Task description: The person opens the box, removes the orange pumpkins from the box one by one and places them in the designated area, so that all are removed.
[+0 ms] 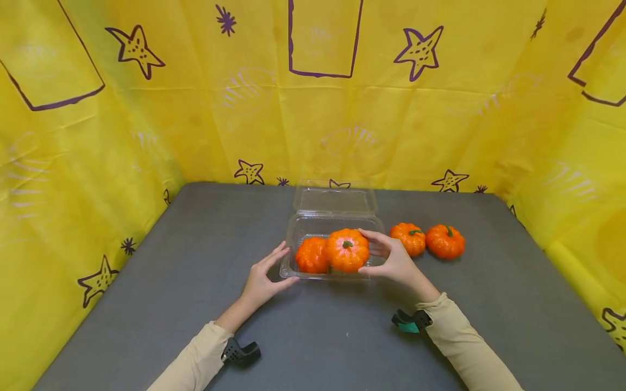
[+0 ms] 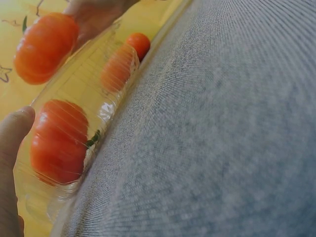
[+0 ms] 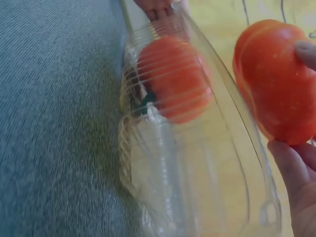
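My right hand [image 1: 393, 260] grips a small orange pumpkin [image 1: 347, 250] with a green stem, thumb and fingers on its right side. In the right wrist view this pumpkin [image 3: 276, 81] is raised above the rim of a clear plastic clamshell box [image 1: 288, 266]. Another pumpkin [image 1: 311, 255] lies in the left part of the box, its stem low and turned sideways in the left wrist view, where the pumpkin [image 2: 59, 143] shows through the clear wall. My left hand [image 1: 261, 279] is at the box's left end, fingers spread and fairly straight, thumb by the front corner.
Two more pumpkins, one nearer [image 1: 408, 239] and one farther right [image 1: 445, 242], sit on the grey table [image 1: 323, 342] right of the box. The box's lid [image 1: 335, 200] is folded back behind it. A yellow patterned cloth [image 1: 313, 130] surrounds the table's back and sides.
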The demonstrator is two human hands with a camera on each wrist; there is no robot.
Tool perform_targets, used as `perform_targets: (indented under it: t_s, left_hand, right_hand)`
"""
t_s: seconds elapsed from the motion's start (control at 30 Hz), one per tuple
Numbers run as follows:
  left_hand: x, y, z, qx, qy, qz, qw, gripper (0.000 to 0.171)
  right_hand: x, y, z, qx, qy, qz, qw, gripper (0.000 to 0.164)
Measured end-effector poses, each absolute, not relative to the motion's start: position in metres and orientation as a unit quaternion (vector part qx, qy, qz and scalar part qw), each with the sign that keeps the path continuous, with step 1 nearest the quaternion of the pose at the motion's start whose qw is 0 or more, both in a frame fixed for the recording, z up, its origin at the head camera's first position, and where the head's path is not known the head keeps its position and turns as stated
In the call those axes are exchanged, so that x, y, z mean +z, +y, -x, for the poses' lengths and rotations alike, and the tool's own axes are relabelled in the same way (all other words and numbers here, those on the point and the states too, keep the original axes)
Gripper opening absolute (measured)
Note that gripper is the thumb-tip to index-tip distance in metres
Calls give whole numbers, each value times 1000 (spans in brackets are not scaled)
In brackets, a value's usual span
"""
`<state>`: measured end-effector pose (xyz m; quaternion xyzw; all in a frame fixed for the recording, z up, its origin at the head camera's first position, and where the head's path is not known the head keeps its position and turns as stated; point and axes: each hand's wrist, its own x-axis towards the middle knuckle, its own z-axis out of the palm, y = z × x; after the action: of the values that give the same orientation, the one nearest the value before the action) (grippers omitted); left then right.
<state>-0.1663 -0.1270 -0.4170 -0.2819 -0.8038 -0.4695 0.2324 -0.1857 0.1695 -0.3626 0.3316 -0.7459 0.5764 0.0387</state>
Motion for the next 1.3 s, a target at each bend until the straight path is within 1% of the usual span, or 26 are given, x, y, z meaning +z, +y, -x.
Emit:
perform_targets:
  t_s: [0.1,0.17,0.33,0.47,0.7,0.8,0.9,1.03,1.17,1.3]
  left_hand:
    - [-417,-127,165,-468,-811,273,221,60]
    - [-417,-127,164,-470,-813,268,215,60]
    - [-418,-127,164,-472,-807,273,225,60]
    - [-420,-128,165,-471,-804,278,231,60]
    - [-452,-140,182,-467,-815,266,216,63]
    - [-447,-138,180,-465,-813,270,223,63]
    - [-433,-132,173,-467,-806,278,233,62]
    - [-416,-127,165,-468,-804,280,235,59]
    - [-418,-127,168,-467,-804,282,235,59]
    - [-436,-133,179,-465,-804,286,237,63]
  right_hand:
    - [-364,175,184,578,-747,-323,59,68]
    - [-368,180,186,583,-746,-318,57,68]
    - [-385,196,194,592,-745,-308,32,71]
    - [-395,207,196,596,-736,-321,22,72]
    - [-403,218,194,606,-725,-326,31,68]
    - [-402,224,192,604,-732,-313,32,67]
    - [-401,231,191,596,-745,-299,28,67]
    - [-399,237,191,585,-755,-296,21,78]
    - [-398,241,193,576,-754,-314,17,81]
    - [-397,248,194,571,-756,-320,8,76]
